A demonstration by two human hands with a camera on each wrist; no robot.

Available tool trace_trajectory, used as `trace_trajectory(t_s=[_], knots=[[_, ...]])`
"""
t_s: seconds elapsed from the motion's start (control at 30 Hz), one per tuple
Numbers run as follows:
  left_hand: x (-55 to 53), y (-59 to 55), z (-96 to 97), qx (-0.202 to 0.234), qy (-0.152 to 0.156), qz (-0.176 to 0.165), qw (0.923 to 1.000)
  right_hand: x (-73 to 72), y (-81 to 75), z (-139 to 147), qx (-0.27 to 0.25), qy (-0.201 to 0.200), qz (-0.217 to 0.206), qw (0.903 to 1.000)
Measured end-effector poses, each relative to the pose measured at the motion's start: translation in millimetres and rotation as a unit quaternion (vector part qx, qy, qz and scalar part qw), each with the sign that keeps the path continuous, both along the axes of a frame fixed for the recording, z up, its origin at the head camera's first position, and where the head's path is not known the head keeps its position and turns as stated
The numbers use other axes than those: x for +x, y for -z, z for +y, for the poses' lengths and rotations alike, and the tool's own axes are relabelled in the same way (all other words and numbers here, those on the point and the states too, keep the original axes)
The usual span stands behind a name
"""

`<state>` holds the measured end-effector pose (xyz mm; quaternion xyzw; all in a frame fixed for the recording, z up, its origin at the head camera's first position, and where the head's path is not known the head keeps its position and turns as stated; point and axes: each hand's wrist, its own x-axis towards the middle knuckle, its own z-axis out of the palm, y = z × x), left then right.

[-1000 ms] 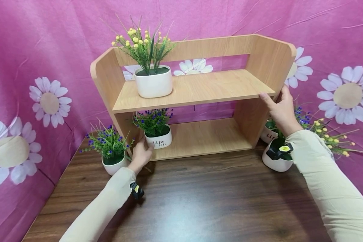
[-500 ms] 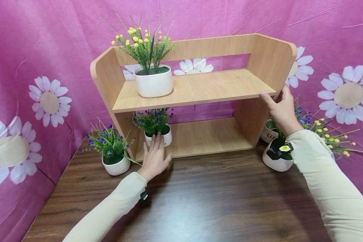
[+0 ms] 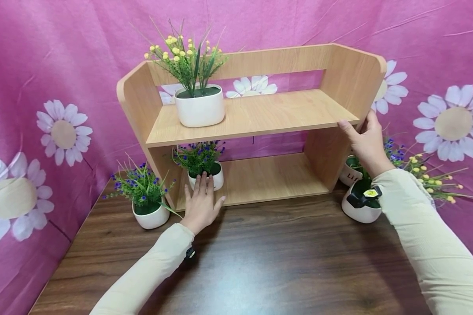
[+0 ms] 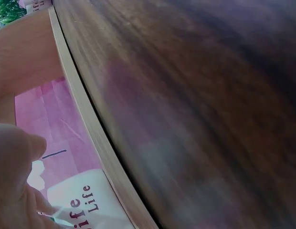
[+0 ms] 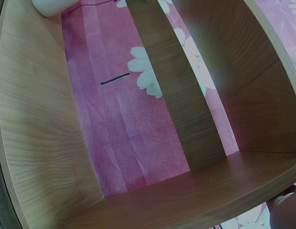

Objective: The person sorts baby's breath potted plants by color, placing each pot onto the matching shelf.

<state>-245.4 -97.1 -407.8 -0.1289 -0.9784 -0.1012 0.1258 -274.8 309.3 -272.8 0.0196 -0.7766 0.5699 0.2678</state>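
Observation:
A two-tier wooden desk shelf stands on the dark wooden table. On its lower board sits a white pot with blue-purple artificial flowers. My left hand reaches to it with straight, spread fingers, the fingertips against its front. "Life" lettering shows on that pot beside my hand in the left wrist view. At the other end, my right hand grips the shelf's right side panel, thumb at the front edge of the upper board and fingers around the outer side. The right wrist view looks into the lower compartment.
A white pot with yellow flowers stands on the upper board's left part. Another blue-flowered pot is left of the shelf. Two more pots, the nearer one partly behind my right wrist, stand at right. A pink floral cloth hangs behind.
My left hand has come from the left side of the lower pot round to its front, its fingers spreading out. The right hand keeps its place on the shelf.

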Motion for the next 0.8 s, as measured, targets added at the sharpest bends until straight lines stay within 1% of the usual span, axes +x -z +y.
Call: trace_trajectory(t_s=[0.13,0.3,0.43,0.57,0.8], knots=[[1.0,-0.3,-2.8,-0.008,0.000,0.004,1.0000,0.2,-0.1,-0.4,-0.003,-0.002,0.003,1.0000],[2.8,-3.3,-7.6,-0.007,-0.002,0.003,1.0000,0.4,-0.5,-0.4,-0.006,-0.005,0.003,1.0000],[3.2,-4.5,-13.7,-0.008,-0.004,0.011,0.9999,0.5,-0.9,-0.4,-0.002,-0.002,-0.002,1.0000],[3.3,-3.0,-21.7,-0.014,-0.005,0.005,0.9999,0.4,-1.0,0.0,-0.001,-0.001,-0.007,1.0000],[3.5,-0.3,-31.6,-0.002,-0.002,0.007,1.0000,-0.3,-0.7,1.6,-0.005,-0.009,-0.011,0.9999]])
